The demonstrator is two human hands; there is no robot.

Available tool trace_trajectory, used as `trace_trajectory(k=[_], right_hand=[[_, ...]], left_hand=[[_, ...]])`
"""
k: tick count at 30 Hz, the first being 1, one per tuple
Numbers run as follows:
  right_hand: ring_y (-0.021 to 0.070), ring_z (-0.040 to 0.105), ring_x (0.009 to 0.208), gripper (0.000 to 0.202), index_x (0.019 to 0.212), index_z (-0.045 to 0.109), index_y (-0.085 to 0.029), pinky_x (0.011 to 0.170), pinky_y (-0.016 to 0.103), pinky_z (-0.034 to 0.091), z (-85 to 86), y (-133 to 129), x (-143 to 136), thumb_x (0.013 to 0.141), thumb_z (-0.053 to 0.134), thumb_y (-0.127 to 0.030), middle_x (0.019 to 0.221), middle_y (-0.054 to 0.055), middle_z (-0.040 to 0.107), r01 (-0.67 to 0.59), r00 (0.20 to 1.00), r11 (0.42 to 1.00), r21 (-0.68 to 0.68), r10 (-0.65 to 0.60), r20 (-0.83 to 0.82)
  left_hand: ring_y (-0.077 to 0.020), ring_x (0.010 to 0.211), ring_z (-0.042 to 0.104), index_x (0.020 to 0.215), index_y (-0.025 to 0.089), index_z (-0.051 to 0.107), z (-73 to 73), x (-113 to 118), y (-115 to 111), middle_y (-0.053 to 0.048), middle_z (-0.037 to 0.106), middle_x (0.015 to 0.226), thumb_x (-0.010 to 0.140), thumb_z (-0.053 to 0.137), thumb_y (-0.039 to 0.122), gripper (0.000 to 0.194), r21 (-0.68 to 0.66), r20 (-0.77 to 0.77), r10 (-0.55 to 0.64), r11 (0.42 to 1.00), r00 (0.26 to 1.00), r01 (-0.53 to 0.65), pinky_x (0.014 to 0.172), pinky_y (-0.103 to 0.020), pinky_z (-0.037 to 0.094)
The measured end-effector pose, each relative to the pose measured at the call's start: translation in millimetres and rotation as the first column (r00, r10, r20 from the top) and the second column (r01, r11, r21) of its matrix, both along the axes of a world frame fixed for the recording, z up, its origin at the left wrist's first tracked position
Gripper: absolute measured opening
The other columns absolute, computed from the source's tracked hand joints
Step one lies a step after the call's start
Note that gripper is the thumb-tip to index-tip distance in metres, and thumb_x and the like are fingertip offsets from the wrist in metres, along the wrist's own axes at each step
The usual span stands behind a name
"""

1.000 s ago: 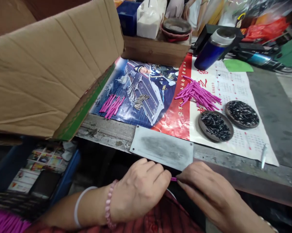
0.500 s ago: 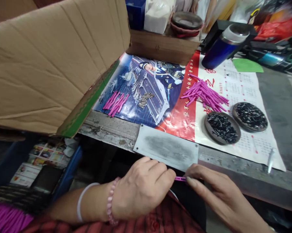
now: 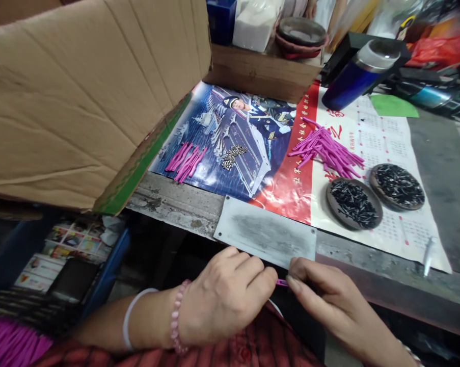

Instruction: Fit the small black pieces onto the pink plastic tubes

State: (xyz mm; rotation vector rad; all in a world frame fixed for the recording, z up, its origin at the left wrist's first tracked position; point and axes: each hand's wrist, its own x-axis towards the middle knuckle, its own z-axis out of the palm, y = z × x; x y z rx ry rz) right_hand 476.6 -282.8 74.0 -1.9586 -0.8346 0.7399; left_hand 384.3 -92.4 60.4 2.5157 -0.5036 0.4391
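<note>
In front of my body, at the table's near edge, my left hand is closed around a slim magenta plastic piece. Only a short slotted length of it shows between my hands. My right hand pinches the other end with thumb and forefinger; whether a small part is also in that pinch is hidden. Just beyond my hands lies a grey-smudged white plate. Farther off on the poster sit a heap of magenta pieces, a smaller group of magenta pieces and a cluster of small metallic parts.
Two round dishes, a nearer dish and a farther dish, hold small dark pins. A tall cardboard box walls off the left. Behind stands a blue flask. More magenta pieces lie at lower left, beside a blue bin.
My right hand has moved slightly left, closer to my left hand, so less of the magenta piece shows between them. The whole view has shifted a little.
</note>
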Motion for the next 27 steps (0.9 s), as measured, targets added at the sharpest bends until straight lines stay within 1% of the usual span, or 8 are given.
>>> trace_trajectory(k=[8,14,17,19,22,24,25,27], right_hand=[[0.0114,0.046,0.057,0.036,0.070,0.046,-0.021,0.053,0.020,0.040,-3.1,12.6,-3.4,0.101,0.046,-0.039,0.063,-0.003,0.050,0.029,0.998,1.000,0.005,-0.028,-0.058],[0.0130,0.053,0.063,0.037,0.073,0.047,-0.021,0.058,0.022,0.044,-6.3,20.1,-6.6,0.103,0.044,-0.043,0.069,-0.001,0.056,-0.024,0.999,0.997,-0.073,0.020,-0.045],[0.0136,0.057,0.065,0.037,0.075,0.050,-0.021,0.061,0.023,0.046,-4.0,26.3,-0.4,0.103,0.044,-0.044,0.071,-0.001,0.059,-0.078,0.997,0.991,-0.106,0.078,-0.012],[0.0132,0.058,0.065,0.036,0.077,0.053,-0.021,0.061,0.022,0.047,-0.4,34.2,11.8,0.103,0.044,-0.043,0.071,-0.001,0.060,-0.097,0.994,0.991,-0.092,0.101,0.037],[0.0130,0.058,0.064,0.032,0.081,0.056,-0.020,0.059,0.022,0.046,2.3,55.1,43.1,0.104,0.043,-0.038,0.071,-0.001,0.061,-0.058,0.979,0.998,-0.039,0.064,0.193],[0.0142,0.060,0.068,0.025,0.085,0.058,-0.020,0.062,0.024,0.047,-0.9,75.0,69.0,0.103,0.046,-0.033,0.075,0.001,0.064,-0.021,0.927,0.999,-0.045,0.036,0.373],[0.0148,0.061,0.071,0.022,0.086,0.057,-0.019,0.065,0.025,0.048,-4.1,86.2,81.8,0.102,0.047,-0.030,0.078,0.002,0.065,-0.017,0.879,0.998,-0.068,0.047,0.475],[0.0162,0.062,0.077,0.014,0.090,0.059,-0.018,0.070,0.027,0.049,-12.3,109.6,104.7,0.100,0.050,-0.024,0.085,0.004,0.067,-0.008,0.837,0.994,-0.110,0.067,0.543]], left_hand=[[-0.0179,0.062,0.060,0.106,0.008,0.066,-8.6,-4.1,0.7,-0.005,0.067,0.073,0.102,0.042,0.014,0.025,-0.096,0.062,0.037,0.995,0.997,-0.031,0.057,-0.032,0.049],[-0.0183,0.064,0.065,0.113,0.009,0.061,-19.1,-12.7,8.1,-0.007,0.070,0.078,0.102,0.042,0.016,0.023,-0.174,0.084,0.077,0.983,0.994,-0.062,0.059,-0.031,0.052],[-0.0175,0.061,0.064,0.114,0.011,0.062,-20.8,-13.4,14.9,-0.006,0.068,0.075,0.104,0.038,0.018,0.027,-0.275,0.033,0.050,0.961,0.998,-0.039,0.055,-0.029,0.051],[-0.0164,0.062,0.065,0.114,0.012,0.062,-21.6,-13.5,19.7,-0.006,0.068,0.076,0.103,0.038,0.015,0.026,-0.382,-0.011,0.041,0.923,0.999,-0.042,0.056,-0.027,0.051],[-0.0146,0.067,0.067,0.114,0.016,0.062,-23.4,-14.4,25.7,-0.005,0.069,0.081,0.099,0.045,0.010,0.023,-0.543,-0.077,0.064,0.834,0.995,-0.095,0.062,-0.023,0.052],[-0.0135,0.069,0.067,0.112,0.018,0.063,-25.7,-15.0,29.3,-0.004,0.069,0.081,0.097,0.049,0.007,0.023,-0.621,-0.110,0.071,0.774,0.991,-0.124,0.063,-0.021,0.052],[-0.0131,0.068,0.067,0.111,0.019,0.063,-27.2,-15.3,31.1,-0.004,0.069,0.080,0.096,0.050,0.006,0.023,-0.649,-0.109,0.068,0.751,0.992,-0.122,0.062,-0.020,0.052],[-0.0124,0.066,0.066,0.111,0.020,0.063,-31.0,-15.9,35.1,-0.004,0.068,0.080,0.094,0.051,0.005,0.025,-0.670,-0.095,0.065,0.734,0.993,-0.112,0.061,-0.019,0.053]])
